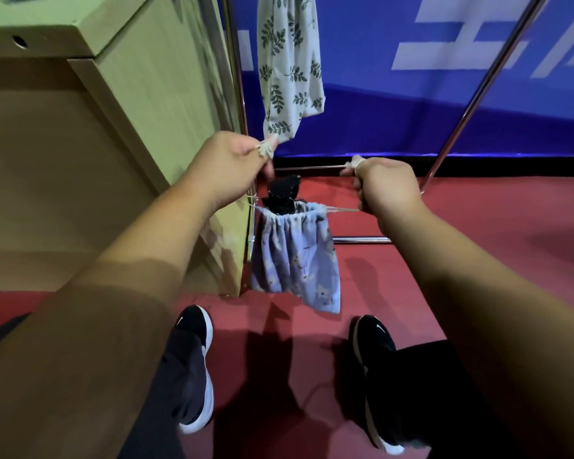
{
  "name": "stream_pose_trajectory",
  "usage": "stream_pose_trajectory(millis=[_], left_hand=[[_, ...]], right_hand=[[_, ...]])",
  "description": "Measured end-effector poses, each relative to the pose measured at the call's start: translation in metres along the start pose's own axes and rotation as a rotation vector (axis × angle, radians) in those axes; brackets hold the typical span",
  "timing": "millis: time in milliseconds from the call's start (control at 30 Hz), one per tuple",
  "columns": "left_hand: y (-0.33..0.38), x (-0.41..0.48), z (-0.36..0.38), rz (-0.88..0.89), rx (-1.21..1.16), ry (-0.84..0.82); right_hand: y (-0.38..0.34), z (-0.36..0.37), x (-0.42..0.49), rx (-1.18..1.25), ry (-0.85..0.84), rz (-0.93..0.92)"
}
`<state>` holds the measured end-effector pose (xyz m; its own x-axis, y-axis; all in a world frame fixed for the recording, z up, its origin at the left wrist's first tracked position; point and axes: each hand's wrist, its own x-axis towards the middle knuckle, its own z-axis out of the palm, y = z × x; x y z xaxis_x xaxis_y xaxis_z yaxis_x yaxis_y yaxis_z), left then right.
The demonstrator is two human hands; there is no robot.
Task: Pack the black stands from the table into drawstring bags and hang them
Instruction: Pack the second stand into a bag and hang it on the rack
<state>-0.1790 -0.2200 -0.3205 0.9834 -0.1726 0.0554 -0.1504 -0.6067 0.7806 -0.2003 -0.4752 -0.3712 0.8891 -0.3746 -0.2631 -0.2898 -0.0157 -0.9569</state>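
– Between the two forearms, at the centre: gripped what with the left hand [232,157]?
– Gripped one end of the pale drawstring [264,150], with fingers curled and some cord wound around one finger. Held it out to the left side, quite taut.
– And with the right hand [386,183]?
– Closed on the other end in the same manner, again with cord looped around a finger. Held a little lower than the left one and well apart from it.
– Just below the hands?
– Saw a light blue drawstring bag [294,256] with small flowers, hanging by the cord between both hands. Found the mouth gathered but not completely closed.
– And the black stand [282,193]?
– Found inside this bag, with the upper part coming out of the gathered mouth. Could not tell how much of it lay lower, hidden by the fabric.
– Farther out?
– Noticed a leaf-print cloth [290,61] hanging above, just beyond the left hand, near a metal rack [362,240]. Noted a light wooden table [130,111] on the left, a blue banner [411,111] behind, and a red floor [478,260] under everything, with two black shoes [196,366] at the near edge.
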Motion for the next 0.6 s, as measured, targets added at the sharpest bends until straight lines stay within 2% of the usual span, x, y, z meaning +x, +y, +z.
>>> stream_pose_trajectory(millis=[133, 267, 400, 600], left_hand=[[-0.006, 0.005, -0.014, -0.074, -0.082, 0.078], [-0.002, 0.001, -0.003, -0.042, 0.039, 0.065], [0.001, 0.001, 0.009, -0.138, -0.477, -0.092], [0.014, -0.004, 0.021, -0.211, -0.854, -0.275]], right_hand=[[0.004, -0.020, 0.000, -0.002, 0.092, 0.042], [-0.003, -0.004, 0.003, 0.071, 0.036, -0.023], [-0.013, 0.003, -0.008, 0.227, -0.112, 0.005], [-0.020, 0.020, -0.019, 0.416, -0.268, 0.044]])
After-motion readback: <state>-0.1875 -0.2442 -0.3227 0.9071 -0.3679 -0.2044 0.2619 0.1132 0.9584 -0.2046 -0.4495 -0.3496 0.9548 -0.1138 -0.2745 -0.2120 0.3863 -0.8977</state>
